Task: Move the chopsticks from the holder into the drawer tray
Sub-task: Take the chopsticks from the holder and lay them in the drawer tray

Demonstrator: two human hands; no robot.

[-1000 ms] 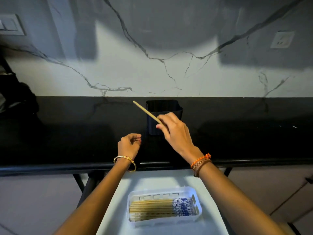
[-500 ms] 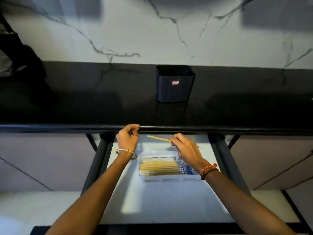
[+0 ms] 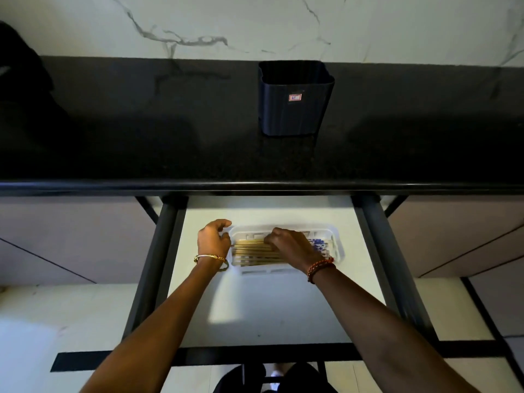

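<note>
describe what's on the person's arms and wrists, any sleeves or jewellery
Both forearms are bare, with no sleeves in view. The left hand has a thin gold bangle at the wrist. The right hand has orange and red braided thread bands at the wrist.

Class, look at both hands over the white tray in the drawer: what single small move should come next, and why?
Probably the right hand should let go and lift clear. It sits curled low over the chopsticks, which already lie flat and side by side in the white tray, while the left hand rests at the tray's left end. No chopstick shows above the rim of the dark holder on the counter; its inside is hidden.
</note>
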